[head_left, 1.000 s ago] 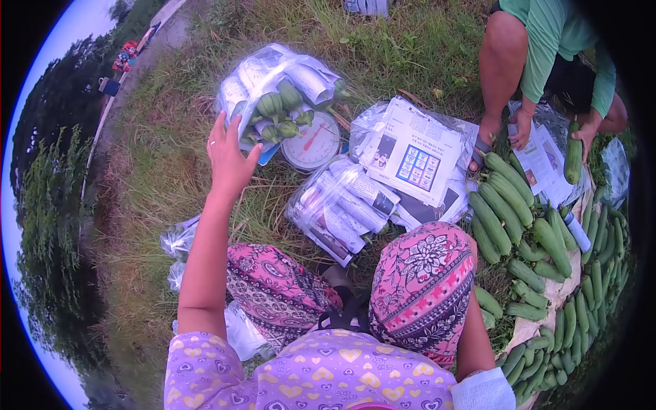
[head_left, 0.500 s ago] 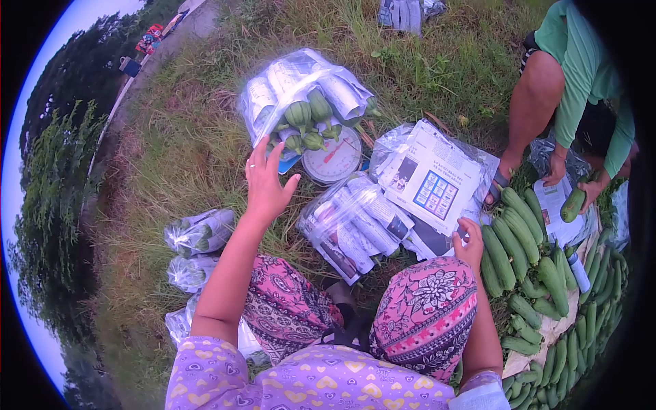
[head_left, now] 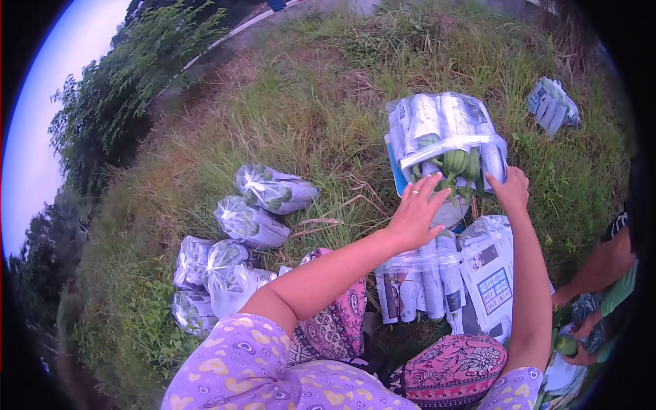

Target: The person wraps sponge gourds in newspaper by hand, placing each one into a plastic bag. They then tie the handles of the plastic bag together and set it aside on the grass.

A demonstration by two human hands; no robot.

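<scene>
A clear plastic bag of newspaper-wrapped green gourds [head_left: 443, 116] sits on a weighing scale [head_left: 451, 214], whose dial is mostly hidden. Stem ends of the gourds [head_left: 456, 162] poke out of the paper at the bag's near side. My left hand [head_left: 417, 215] reaches across with fingers spread, its fingertips right at the bag's near edge. At the bag's right side is my right hand [head_left: 511, 190], thumb and fingers apart. Just below my left hand lies a second bag of wrapped gourds [head_left: 420, 277]. Newspaper sheets [head_left: 493, 273] lie under my right forearm.
Several tied bags of wrapped gourds [head_left: 251, 222] lie on the grass to the left. Another bag [head_left: 552, 106] rests farther off at the upper right. A co-worker's hands [head_left: 581, 342] hold a green gourd at the lower right. Grass [head_left: 328, 109] surrounds everything.
My view has swung left. My left hand has moved across to the bag's near edge, and my right hand has gone from the newspapers up to the bag's right side.
</scene>
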